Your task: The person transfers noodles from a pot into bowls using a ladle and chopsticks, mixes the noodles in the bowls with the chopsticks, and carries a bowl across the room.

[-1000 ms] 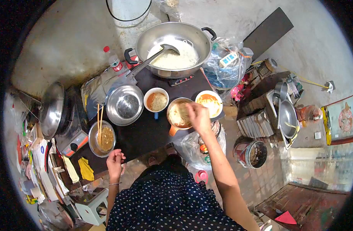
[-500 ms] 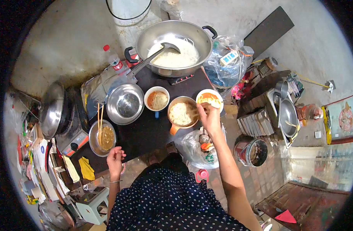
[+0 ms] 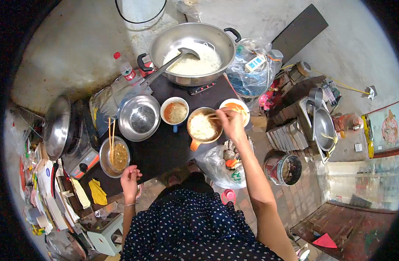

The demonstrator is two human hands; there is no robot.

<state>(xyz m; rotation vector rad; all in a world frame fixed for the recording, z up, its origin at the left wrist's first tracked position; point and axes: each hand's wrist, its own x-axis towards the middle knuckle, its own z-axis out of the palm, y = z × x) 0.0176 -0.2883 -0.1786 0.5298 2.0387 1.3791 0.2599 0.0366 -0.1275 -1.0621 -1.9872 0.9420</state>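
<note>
A round mug with an orange handle (image 3: 197, 142) sits on the dark, smooth surface (image 3: 149, 156), its handle pointing toward the person and slightly left. Inside lies a soft, pale heap of thin noodles (image 3: 203, 127), with brownish liquid showing along its right side. The right hand (image 3: 232, 123) is at the mug's right rim, its fingers closed around slim, pale chopsticks (image 3: 214, 116); their long axis runs roughly crosswise, tips pointing left over the noodles.

Just right of the mug stands a round white bowl (image 3: 248, 115) with orange-red contents; just left, a white mug with a blue handle (image 3: 175, 129). Beyond the mug is a wide, shiny steel wok (image 3: 182, 33). The left hand (image 3: 130, 177), well left of the mug, has loosely curled fingers, nothing visible in them; how far they close, I cannot tell.
</note>
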